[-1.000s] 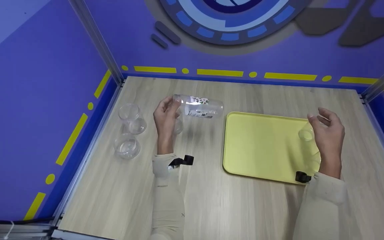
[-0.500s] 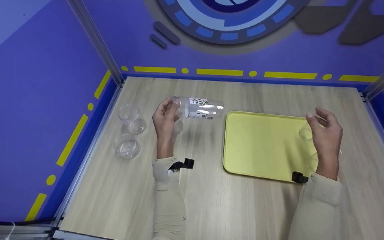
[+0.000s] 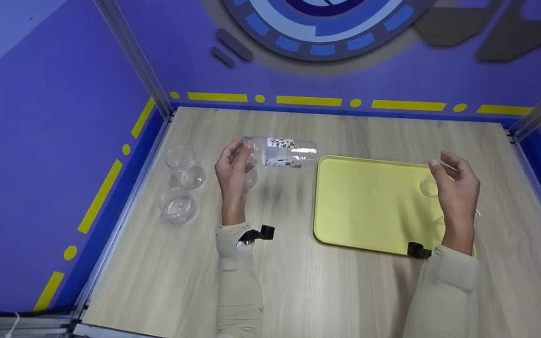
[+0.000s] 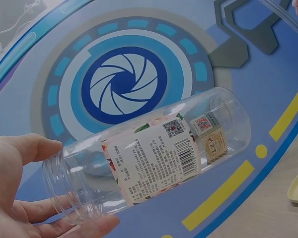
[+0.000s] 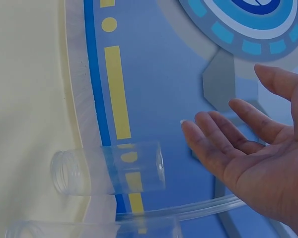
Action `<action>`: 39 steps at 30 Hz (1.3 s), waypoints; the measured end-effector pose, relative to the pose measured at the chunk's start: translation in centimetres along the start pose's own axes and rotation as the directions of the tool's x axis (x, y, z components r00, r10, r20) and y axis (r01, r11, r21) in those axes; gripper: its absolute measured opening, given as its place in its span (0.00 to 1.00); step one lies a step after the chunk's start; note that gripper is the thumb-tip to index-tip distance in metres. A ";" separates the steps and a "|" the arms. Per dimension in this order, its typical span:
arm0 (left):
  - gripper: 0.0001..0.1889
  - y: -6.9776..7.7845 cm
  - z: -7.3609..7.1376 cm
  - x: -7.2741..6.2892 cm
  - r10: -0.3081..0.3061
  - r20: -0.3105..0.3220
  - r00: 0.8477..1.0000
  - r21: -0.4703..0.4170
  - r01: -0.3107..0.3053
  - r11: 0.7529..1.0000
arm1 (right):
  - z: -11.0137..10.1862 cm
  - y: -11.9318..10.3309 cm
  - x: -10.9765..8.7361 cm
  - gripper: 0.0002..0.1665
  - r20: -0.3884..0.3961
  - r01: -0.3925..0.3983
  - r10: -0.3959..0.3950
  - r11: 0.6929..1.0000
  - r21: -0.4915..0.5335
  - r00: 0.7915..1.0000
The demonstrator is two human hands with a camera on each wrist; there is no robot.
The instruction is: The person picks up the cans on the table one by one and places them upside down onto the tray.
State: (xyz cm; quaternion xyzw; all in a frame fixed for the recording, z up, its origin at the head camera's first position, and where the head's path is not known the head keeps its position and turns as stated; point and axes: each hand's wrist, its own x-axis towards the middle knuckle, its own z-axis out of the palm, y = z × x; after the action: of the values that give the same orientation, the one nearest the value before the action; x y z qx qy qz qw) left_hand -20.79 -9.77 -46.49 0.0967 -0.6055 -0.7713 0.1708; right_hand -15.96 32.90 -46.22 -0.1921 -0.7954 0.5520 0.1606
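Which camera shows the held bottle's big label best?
The left wrist view: the big label looks large there, its barcode clear. The head view shows it small, unreadable; the right wrist view doesn't show it.

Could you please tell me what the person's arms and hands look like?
Both arms wear long beige sleeves. The left sleeve bears a small dark x-shaped mark; none shows on the right sleeve. A black fitting sits at the left cuff, a second black fitting at the right. The left hand and right hand are gloveless.
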 end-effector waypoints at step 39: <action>0.23 -0.5 0.9 -1.5 0.003 0.042 0.999 -0.040 -0.001 0.999 | 2.5 -0.4 -1.5 0.31 0.092 0.025 -0.051 0.964 0.264 0.995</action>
State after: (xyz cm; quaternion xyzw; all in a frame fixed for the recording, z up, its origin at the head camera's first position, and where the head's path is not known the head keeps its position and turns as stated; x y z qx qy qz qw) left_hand -19.78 -8.27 -46.85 0.0764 -0.5934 -0.7849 0.1609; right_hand -15.88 29.96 -46.77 -0.1268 -0.7256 0.6581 0.1562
